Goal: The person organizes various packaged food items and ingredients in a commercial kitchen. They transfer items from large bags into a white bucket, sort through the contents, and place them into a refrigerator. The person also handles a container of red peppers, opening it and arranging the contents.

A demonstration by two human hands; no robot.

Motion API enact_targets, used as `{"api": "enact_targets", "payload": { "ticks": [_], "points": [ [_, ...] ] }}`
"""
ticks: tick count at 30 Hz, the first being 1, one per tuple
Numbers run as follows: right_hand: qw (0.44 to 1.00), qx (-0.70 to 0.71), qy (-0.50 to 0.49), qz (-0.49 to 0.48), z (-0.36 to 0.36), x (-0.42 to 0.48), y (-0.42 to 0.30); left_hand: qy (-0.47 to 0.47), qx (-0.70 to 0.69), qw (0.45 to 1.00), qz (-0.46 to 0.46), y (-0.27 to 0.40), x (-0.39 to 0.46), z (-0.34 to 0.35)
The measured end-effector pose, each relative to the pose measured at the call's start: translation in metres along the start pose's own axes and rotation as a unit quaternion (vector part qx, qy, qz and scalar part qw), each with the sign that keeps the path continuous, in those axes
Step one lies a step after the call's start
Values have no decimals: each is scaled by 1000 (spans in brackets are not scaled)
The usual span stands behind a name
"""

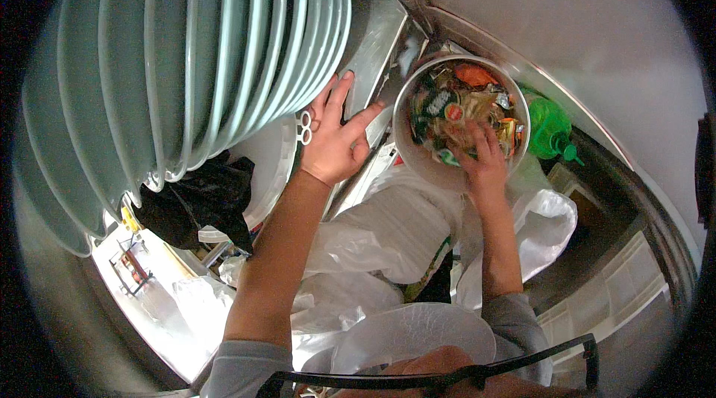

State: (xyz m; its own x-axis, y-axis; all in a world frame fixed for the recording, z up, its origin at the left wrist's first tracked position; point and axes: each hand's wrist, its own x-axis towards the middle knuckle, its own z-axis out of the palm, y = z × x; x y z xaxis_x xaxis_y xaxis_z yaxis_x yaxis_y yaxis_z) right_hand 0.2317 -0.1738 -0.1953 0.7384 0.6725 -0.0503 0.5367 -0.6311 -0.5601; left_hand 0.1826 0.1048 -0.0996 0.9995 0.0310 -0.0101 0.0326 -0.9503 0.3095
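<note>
My left hand [338,140] is spread, its fingers apart, with nothing in its grasp. Its fingertips reach the lower edge of a pale ribbed stack [240,51] of what look like nested plates or lids, beside a bare metal panel [372,34]. A small white looped plastic piece [304,128] lies right against the wrist side of this hand. My right hand [485,160] reaches down inside a round white bucket [398,118]. Crumpled food wrappers [475,76] in orange, green, brown and gold lie within it. My right fingertips are among the wrappers; whether they pinch one is unclear.
A green plastic bottle [548,121] with a nozzle cap lies right of the bucket. White plastic bags [386,224] cover the area below my forearms. A black bag [204,196] hangs at left, and a white slatted crate [615,286] stands at lower right.
</note>
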Motion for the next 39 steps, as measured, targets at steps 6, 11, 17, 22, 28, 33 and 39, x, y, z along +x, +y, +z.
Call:
{"api": "enact_targets", "payload": {
  "ticks": [6, 11, 17, 22, 28, 33, 39],
  "points": [
    [996, -56, -51, 47, 59, -8, -1, -1, 10, 1000, 13, -1, -2, 0],
    [980, -23, -96, 173, 112, 44, 57, 13, 7, 999, 30, 1, -2, 2],
    [988, -64, 6, 143, 95, 7, 35, 7, 9, 1000, 29, 6, -7, -1],
    [983, 59, 24, 174, 63, -119, -44, -21, 80, 997, 5, 12, -12, -2],
    [926, 319, 15, 203, -4, -196, -104, -282, 104, 940, -163, 67, 3, -48],
    [871, 404, 265, 91, -178, -118, -238, 20, -214, 975, -53, 135, -57, -72],
    [876, 372, 263, -160, -312, -92, -394, -3, -350, 936, 25, 172, -236, -180]
  ]
}}
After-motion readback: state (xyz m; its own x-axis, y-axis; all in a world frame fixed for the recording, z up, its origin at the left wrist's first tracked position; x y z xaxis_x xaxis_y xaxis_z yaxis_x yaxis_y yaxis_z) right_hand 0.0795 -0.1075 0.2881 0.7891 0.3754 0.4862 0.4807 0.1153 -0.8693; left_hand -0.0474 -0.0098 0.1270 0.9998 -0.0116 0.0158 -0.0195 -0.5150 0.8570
